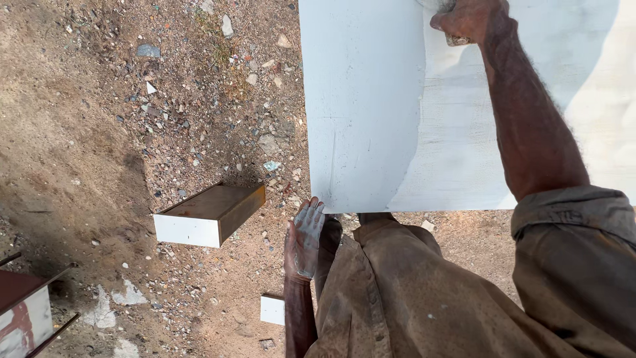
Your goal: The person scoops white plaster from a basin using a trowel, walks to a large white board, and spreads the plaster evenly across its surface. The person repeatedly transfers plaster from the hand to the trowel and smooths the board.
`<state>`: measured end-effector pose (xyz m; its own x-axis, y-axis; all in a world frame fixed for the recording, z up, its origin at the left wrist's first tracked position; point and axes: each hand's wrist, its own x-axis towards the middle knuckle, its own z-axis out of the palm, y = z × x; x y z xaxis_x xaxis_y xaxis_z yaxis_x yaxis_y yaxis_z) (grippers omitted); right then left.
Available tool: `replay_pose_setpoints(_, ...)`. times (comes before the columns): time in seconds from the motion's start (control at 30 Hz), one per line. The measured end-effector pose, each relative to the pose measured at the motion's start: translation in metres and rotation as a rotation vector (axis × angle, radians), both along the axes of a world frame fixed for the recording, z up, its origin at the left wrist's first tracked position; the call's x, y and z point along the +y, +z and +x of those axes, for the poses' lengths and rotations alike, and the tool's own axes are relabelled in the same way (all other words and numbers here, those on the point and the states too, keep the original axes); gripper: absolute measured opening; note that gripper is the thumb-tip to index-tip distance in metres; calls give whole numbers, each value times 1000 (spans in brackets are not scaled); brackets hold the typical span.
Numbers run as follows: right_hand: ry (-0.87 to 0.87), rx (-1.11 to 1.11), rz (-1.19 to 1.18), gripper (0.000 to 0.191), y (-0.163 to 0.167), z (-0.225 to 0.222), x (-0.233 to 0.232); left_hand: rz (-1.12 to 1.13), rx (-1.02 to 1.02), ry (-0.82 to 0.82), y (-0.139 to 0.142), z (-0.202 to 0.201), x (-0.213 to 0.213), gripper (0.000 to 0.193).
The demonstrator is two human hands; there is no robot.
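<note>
From my remote seat I see the right hand (468,20) stretched out over a large flat white-painted board (371,106), its fingers curled shut around a small pale pad or block (456,40) pressed to the surface; what the block is made of I cannot tell, since the fist hides most of it. Under and behind that hand the board looks dull and chalky, while the strip to its left is smoother and glossier, so I judge the step in hand to be rubbing down or smoothing the painted face, with roughly the right-hand part already worked. The left hand (305,240) hangs loose below the board's near edge, palm open and dusted white, holding nothing and just touching that edge with its fingertips. Further left of it, on the gravelly brown dirt ground (99,119), lies a rusty brown metal box section with a white end face (211,213), well apart from the board, and a small white square offcut (272,309) sits near the left wrist. The next stroke, I judge, calls for even pressure towards the untouched glossy strip, with the left hand steadying the edge.
</note>
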<state>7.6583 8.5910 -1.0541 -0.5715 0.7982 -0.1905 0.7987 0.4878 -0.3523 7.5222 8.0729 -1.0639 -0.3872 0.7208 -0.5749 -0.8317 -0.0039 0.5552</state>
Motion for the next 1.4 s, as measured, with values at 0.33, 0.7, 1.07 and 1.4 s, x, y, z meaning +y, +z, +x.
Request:
replay_pose_setpoints(0.33,-37,92,2,84,-26,85,-171,80,28,-170,11,-8,-18,87)
replay_pose_setpoints(0.7,-391,-19,-194,89,-47,89,-424,122,-22,-196,15,-45,-136,81)
replay_pose_setpoints(1.07,-287,94,-329,92,-20,30,-523,7,-75,-133,-12,-66,-141,97)
replay_pose_setpoints(1.4,148,660,-421,92,92,-12,-521,382,-409,-71,-31,-44,-18,97)
